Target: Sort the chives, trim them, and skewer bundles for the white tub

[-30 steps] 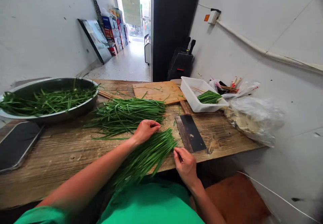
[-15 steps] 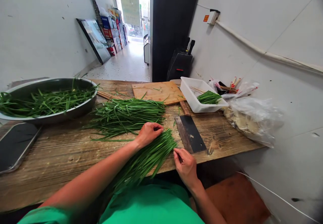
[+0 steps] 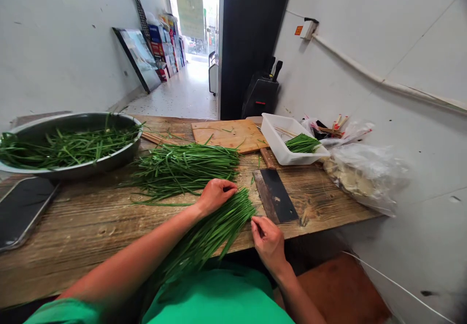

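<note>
A bunch of green garlic chives (image 3: 219, 231) lies slantwise over the table's front edge, its cut ends pointing up and right. My left hand (image 3: 217, 196) rests on the bunch's upper side with its fingers curled closed; what they pinch, if anything, is hidden. At the lower right corner of the bunch, my right hand (image 3: 269, 240) is closed in a pinch, its fingertips touching the ends of the stalks. Whether it grips a stalk is too small to tell. A larger pile of garlic chives (image 3: 189, 166) lies just beyond my left hand. Right of the bunch lies a cleaver (image 3: 276, 195), flat on the wood.
At left stand a metal basin (image 3: 91, 166) of chives and a phone (image 3: 27, 212). Further back lie wooden skewers (image 3: 156, 138) and a cutting board (image 3: 229, 134). A white plastic tub (image 3: 280, 141) holds cut chives, beside a plastic bag (image 3: 365, 173) at the table's right edge.
Both hands and the bunch stay almost in place. The whole view has shifted by a few pixels.
</note>
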`<state>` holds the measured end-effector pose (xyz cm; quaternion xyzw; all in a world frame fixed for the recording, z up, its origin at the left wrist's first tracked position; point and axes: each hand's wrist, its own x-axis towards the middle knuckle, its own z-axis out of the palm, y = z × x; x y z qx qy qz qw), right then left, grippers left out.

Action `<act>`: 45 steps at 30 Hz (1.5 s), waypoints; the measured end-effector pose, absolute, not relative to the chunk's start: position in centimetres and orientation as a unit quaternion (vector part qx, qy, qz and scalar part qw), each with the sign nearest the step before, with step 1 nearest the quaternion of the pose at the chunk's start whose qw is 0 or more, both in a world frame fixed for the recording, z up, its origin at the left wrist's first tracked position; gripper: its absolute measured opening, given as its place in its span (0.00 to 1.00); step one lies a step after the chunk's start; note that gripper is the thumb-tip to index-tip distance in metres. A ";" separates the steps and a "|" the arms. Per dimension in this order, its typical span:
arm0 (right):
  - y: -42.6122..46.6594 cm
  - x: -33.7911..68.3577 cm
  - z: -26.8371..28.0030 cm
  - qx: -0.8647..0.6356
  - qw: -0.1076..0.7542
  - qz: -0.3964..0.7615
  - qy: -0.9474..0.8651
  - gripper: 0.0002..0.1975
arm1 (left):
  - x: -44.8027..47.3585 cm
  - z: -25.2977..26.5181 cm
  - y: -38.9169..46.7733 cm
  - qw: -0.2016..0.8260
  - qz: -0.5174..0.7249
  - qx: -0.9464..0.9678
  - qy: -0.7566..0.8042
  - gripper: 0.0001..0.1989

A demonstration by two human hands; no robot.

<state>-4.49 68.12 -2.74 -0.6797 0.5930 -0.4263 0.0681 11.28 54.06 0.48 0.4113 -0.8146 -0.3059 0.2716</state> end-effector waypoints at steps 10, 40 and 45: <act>68.3 -4.4 -2.9 -0.676 0.046 -0.438 0.590 0.10 | 12.7 2.0 53.5 0.222 -0.242 0.300 -0.895 0.11; 68.4 -4.4 -3.1 -0.677 0.054 -0.441 0.586 0.10 | 12.0 0.9 53.7 0.257 -0.208 0.395 -0.857 0.08; 68.4 -4.4 -3.3 -0.677 0.069 -0.444 0.584 0.10 | 11.9 1.1 54.0 0.276 -0.194 0.414 -0.845 0.05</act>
